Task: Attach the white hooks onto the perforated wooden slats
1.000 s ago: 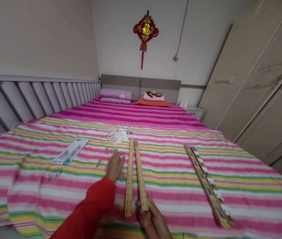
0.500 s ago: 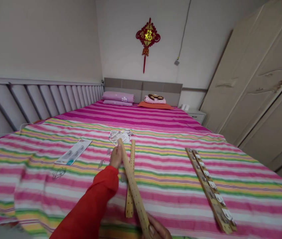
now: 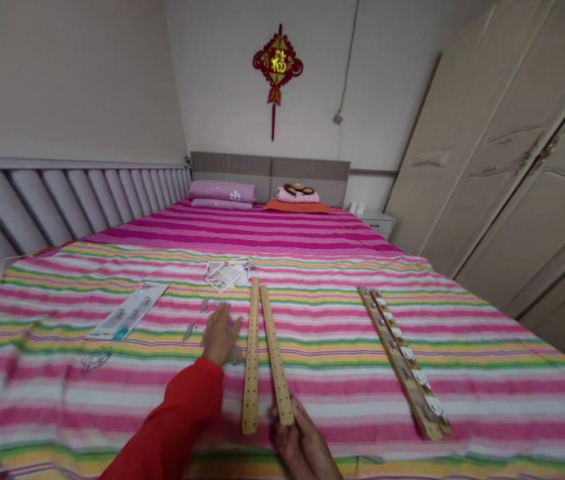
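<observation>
My left hand (image 3: pixel 219 339), in a red sleeve, is held over several small grey leaf-shaped pieces (image 3: pixel 189 331), its fingers apart and nothing seen in them. My right hand (image 3: pixel 307 443) grips the near end of a wooden strip with rows of small holes (image 3: pixel 273 340). Just left of that strip lies a second holed wooden strip (image 3: pixel 251 360), untouched. The two strips are side by side, closer together at their far ends.
Two strips with white round pieces (image 3: pixel 405 353) lie on the right. Paper cards (image 3: pixel 227 275) are beyond my left hand. A flat packet (image 3: pixel 130 310) and thin wire loops (image 3: pixel 96 360) lie left on the striped bed sheet (image 3: pixel 332 373).
My left hand has let go of the strip's far end and moved left. That strip, earlier crossing over the other one, now lies to its right. The view has shifted slightly.
</observation>
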`<move>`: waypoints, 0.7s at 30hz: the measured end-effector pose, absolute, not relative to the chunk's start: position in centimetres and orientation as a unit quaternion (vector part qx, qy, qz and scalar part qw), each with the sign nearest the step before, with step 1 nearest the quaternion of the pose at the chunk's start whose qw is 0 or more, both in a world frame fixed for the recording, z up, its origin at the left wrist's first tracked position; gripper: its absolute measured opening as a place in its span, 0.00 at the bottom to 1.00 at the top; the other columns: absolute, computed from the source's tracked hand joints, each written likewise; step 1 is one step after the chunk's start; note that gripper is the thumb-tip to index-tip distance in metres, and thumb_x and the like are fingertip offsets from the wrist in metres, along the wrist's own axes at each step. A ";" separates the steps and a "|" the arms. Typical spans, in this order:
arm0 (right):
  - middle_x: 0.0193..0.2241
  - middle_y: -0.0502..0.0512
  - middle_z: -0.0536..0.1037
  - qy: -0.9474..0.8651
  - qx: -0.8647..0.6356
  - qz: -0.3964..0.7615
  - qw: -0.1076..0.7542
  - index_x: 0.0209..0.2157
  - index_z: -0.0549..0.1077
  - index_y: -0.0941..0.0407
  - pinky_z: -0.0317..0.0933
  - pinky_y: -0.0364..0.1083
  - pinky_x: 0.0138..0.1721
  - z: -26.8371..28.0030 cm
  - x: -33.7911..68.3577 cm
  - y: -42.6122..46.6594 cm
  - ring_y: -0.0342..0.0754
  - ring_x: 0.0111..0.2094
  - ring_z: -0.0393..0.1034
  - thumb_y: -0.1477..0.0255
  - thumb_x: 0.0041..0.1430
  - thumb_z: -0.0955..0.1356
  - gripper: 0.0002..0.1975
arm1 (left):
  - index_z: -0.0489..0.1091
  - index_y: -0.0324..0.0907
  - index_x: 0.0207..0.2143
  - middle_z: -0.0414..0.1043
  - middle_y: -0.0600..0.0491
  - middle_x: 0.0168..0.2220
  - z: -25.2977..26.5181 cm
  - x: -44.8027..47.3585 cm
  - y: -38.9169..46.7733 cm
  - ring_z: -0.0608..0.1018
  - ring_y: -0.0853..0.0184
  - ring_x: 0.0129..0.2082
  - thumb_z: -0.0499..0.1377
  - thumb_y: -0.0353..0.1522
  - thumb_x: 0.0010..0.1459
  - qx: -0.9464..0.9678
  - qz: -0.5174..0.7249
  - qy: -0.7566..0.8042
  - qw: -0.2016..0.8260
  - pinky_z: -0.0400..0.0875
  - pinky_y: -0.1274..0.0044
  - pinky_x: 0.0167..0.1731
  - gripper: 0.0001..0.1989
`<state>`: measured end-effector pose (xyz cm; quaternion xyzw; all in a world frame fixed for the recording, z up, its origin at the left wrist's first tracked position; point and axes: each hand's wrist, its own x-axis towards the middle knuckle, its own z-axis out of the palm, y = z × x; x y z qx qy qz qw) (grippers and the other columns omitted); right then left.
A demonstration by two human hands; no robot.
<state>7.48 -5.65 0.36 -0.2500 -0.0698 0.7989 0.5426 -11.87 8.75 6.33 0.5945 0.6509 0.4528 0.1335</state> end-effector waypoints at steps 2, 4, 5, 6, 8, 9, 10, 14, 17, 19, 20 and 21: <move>0.26 0.52 0.77 -0.058 -0.255 0.801 0.539 0.34 0.74 0.57 0.61 0.37 0.23 0.4 6.2 -5.1 0.39 0.21 0.67 0.67 0.41 0.78 0.18 | 0.69 0.43 0.50 0.68 0.45 0.55 6.0 -9.9 7.3 0.67 0.58 0.56 0.54 0.40 0.54 0.673 0.410 0.597 0.151 0.60 0.64 0.56 0.22; 0.25 0.54 0.77 -0.058 -0.265 0.801 0.533 0.35 0.74 0.58 0.60 0.36 0.21 0.6 5.2 -4.8 0.38 0.20 0.67 0.65 0.41 0.77 0.19 | 0.70 0.47 0.50 0.65 0.47 0.57 5.6 -8.0 6.0 0.64 0.57 0.59 0.56 0.41 0.54 0.730 0.356 0.561 0.161 0.57 0.63 0.57 0.22; 0.24 0.54 0.77 -0.071 -0.271 0.796 0.536 0.34 0.74 0.59 0.58 0.36 0.20 0.8 4.8 -4.8 0.38 0.19 0.66 0.64 0.42 0.77 0.19 | 0.71 0.48 0.50 0.64 0.47 0.58 5.5 -7.1 5.4 0.62 0.54 0.60 0.58 0.41 0.52 0.746 0.324 0.559 0.160 0.55 0.61 0.57 0.22; 0.24 0.54 0.77 -0.091 -0.279 0.787 0.543 0.34 0.74 0.59 0.58 0.36 0.20 1.0 4.6 -4.7 0.38 0.19 0.66 0.62 0.42 0.76 0.19 | 0.72 0.50 0.49 0.62 0.48 0.59 5.3 -6.5 4.9 0.59 0.52 0.61 0.60 0.41 0.50 0.755 0.291 0.566 0.156 0.53 0.59 0.58 0.22; 0.21 0.54 0.76 -0.150 -0.303 0.765 0.548 0.31 0.73 0.61 0.57 0.37 0.18 1.5 4.8 -4.8 0.39 0.17 0.66 0.58 0.44 0.75 0.21 | 0.73 0.52 0.48 0.60 0.48 0.61 4.7 -5.7 4.4 0.55 0.47 0.63 0.62 0.41 0.47 0.760 0.224 0.591 0.151 0.49 0.54 0.57 0.23; 0.21 0.54 0.76 -0.179 -0.314 0.754 0.549 0.31 0.73 0.61 0.57 0.38 0.17 1.6 5.2 -5.0 0.40 0.16 0.66 0.56 0.45 0.74 0.22 | 0.72 0.52 0.48 0.59 0.49 0.61 4.4 -5.5 4.4 0.55 0.46 0.63 0.62 0.40 0.47 0.760 0.195 0.601 0.150 0.48 0.52 0.57 0.23; 0.21 0.53 0.76 -0.203 -0.329 0.744 0.546 0.32 0.73 0.62 0.57 0.38 0.17 1.6 5.7 -5.1 0.40 0.15 0.66 0.56 0.44 0.74 0.23 | 0.72 0.53 0.49 0.59 0.49 0.62 4.0 -5.4 4.5 0.54 0.46 0.63 0.61 0.40 0.48 0.758 0.178 0.611 0.145 0.48 0.51 0.56 0.23; 0.22 0.54 0.77 -0.218 -0.432 0.669 0.564 0.34 0.73 0.63 0.56 0.38 0.14 0.6 10.2 -6.7 0.41 0.14 0.67 0.55 0.38 0.76 0.28 | 0.68 0.53 0.53 0.57 0.50 0.63 2.5 -5.4 5.1 0.55 0.49 0.64 0.57 0.38 0.52 0.768 0.157 0.612 0.107 0.53 0.56 0.56 0.24; 0.20 0.52 0.76 -0.145 -0.489 0.537 0.672 0.28 0.72 0.62 0.55 0.37 0.14 0.0 15.5 -8.3 0.40 0.15 0.68 0.55 0.39 0.75 0.24 | 0.67 0.53 0.55 0.56 0.52 0.63 1.8 -5.2 5.1 0.54 0.51 0.64 0.54 0.38 0.55 0.769 0.141 0.618 0.076 0.53 0.57 0.57 0.23; 0.19 0.48 0.74 -0.067 -0.484 0.464 0.739 0.27 0.70 0.60 0.57 0.36 0.15 0.1 19.4 -9.1 0.38 0.16 0.67 0.56 0.42 0.75 0.22 | 0.65 0.53 0.56 0.54 0.52 0.64 1.8 -4.9 4.9 0.53 0.52 0.64 0.52 0.37 0.56 0.768 0.122 0.626 0.057 0.50 0.55 0.58 0.23; 0.18 0.47 0.73 -0.042 -0.476 0.451 0.753 0.26 0.70 0.60 0.59 0.36 0.16 0.2 21.3 -9.3 0.39 0.16 0.67 0.56 0.42 0.75 0.21 | 0.65 0.52 0.56 0.54 0.52 0.64 1.8 -4.8 4.8 0.53 0.53 0.65 0.51 0.37 0.57 0.769 0.111 0.628 0.050 0.48 0.55 0.58 0.23; 0.18 0.47 0.74 -0.031 -0.469 0.441 0.764 0.26 0.70 0.60 0.63 0.37 0.18 0.4 22.9 -9.4 0.40 0.17 0.69 0.57 0.42 0.75 0.21 | 0.64 0.51 0.57 0.53 0.51 0.64 1.9 -4.6 4.7 0.53 0.53 0.65 0.50 0.37 0.57 0.770 0.102 0.628 0.044 0.48 0.55 0.58 0.24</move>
